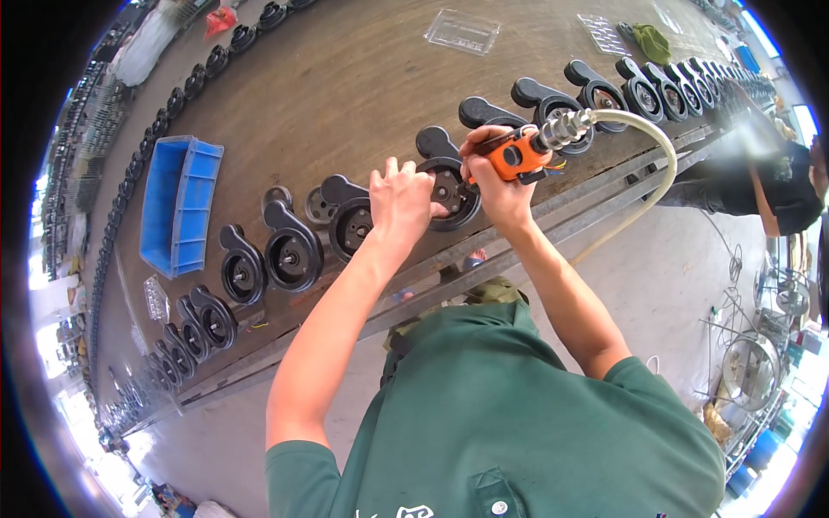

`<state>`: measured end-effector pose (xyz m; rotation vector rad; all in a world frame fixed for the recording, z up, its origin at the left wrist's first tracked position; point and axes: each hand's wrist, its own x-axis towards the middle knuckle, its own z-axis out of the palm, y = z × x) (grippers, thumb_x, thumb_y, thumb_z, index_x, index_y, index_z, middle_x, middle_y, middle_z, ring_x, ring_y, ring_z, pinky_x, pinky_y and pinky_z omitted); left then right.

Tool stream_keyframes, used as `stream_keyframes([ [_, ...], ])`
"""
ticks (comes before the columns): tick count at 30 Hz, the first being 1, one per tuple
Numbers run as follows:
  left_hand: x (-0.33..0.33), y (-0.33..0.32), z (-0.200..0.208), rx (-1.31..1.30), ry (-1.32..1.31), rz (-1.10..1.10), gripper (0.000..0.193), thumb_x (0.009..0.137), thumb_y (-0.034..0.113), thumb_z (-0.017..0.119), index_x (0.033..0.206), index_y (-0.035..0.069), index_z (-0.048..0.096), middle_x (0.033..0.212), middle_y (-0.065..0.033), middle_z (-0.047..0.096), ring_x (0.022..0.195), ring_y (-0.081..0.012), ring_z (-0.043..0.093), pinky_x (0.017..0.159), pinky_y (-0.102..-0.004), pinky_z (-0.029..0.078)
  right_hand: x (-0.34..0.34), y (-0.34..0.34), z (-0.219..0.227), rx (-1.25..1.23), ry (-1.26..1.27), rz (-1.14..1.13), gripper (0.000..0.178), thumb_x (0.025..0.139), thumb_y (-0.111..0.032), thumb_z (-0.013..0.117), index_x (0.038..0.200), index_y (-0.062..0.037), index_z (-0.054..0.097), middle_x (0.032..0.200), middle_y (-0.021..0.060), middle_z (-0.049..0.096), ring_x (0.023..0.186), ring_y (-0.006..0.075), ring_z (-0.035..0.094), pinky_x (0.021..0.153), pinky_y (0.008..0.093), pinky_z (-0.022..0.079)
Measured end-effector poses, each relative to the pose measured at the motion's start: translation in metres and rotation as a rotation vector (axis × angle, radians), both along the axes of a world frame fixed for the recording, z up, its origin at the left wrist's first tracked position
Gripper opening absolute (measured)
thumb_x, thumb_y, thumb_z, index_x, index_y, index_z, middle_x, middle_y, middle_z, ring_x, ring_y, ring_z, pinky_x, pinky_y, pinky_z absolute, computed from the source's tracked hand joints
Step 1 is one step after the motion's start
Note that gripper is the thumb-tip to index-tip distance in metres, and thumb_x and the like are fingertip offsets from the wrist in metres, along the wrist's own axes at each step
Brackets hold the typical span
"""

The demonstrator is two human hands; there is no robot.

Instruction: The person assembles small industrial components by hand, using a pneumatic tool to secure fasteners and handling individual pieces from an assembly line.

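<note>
Black housings (294,246) crowd the bench edge; open bench (345,78) lies beyond.

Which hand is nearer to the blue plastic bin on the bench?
Left. The left hand rests on the black pump housing, on the side toward the blue bin. The right hand grips the orange air tool on the housing's far side, farther from the bin.

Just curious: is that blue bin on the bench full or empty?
Empty: the blue bin shows only its bare inner floor and divider.
</note>
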<state>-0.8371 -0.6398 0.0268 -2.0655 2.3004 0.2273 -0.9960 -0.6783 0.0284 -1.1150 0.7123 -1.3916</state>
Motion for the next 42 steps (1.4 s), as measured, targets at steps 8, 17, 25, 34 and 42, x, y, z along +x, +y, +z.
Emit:
stream_keyframes([
  [8,-0.005,-0.001,-0.005,0.006,-0.023,0.006,0.050,0.068,0.045,0.092,0.106,0.014,0.081,0.106,-0.0092,0.071,0.113,-0.0277,0.063,0.089,-0.0457,0.053,0.016,-0.029,0.009,0.012,-0.085,-0.082,0.019,0.084,0.009,0.061,0.101,0.0033,0.065,0.087,0.0082,0.070,0.068,0.0113,0.066,0.061,0.0252,0.055],
  [17,-0.002,-0.001,-0.007,0.005,0.028,0.021,0.051,0.068,0.044,0.092,0.109,0.015,0.082,0.106,-0.0080,0.071,0.115,-0.0282,0.063,0.089,-0.0456,0.052,0.019,-0.040,0.004,-0.010,-0.065,-0.058,0.019,0.084,0.007,0.060,0.102,0.0037,0.064,0.089,0.0090,0.069,0.066,0.0121,0.066,0.057,0.0246,0.053],
  [25,0.000,-0.002,-0.008,0.014,0.061,0.012,0.050,0.069,0.042,0.092,0.110,0.015,0.082,0.109,-0.0085,0.071,0.116,-0.0286,0.063,0.091,-0.0463,0.053,0.022,-0.040,0.008,-0.034,-0.035,-0.017,0.015,0.082,0.009,0.062,0.096,0.0037,0.066,0.083,0.0065,0.068,0.067,0.0109,0.065,0.058,0.0241,0.053],
  [34,0.005,-0.005,-0.003,0.003,0.066,-0.053,0.042,0.070,0.039,0.092,0.102,0.013,0.082,0.108,-0.0111,0.072,0.115,-0.0307,0.064,0.092,-0.0463,0.054,0.022,-0.040,0.006,-0.048,0.034,-0.020,0.019,0.079,0.010,0.065,0.097,0.0048,0.068,0.083,0.0063,0.069,0.069,0.0106,0.066,0.062,0.0253,0.055],
  [42,0.004,-0.004,-0.006,-0.040,0.122,-0.032,0.038,0.068,0.035,0.094,0.090,0.006,0.081,0.108,-0.0142,0.075,0.116,-0.0328,0.066,0.093,-0.0490,0.054,0.021,-0.036,0.011,-0.056,0.008,-0.029,0.018,0.081,0.009,0.065,0.098,0.0041,0.066,0.082,0.0061,0.069,0.067,0.0104,0.065,0.059,0.0246,0.054],
])
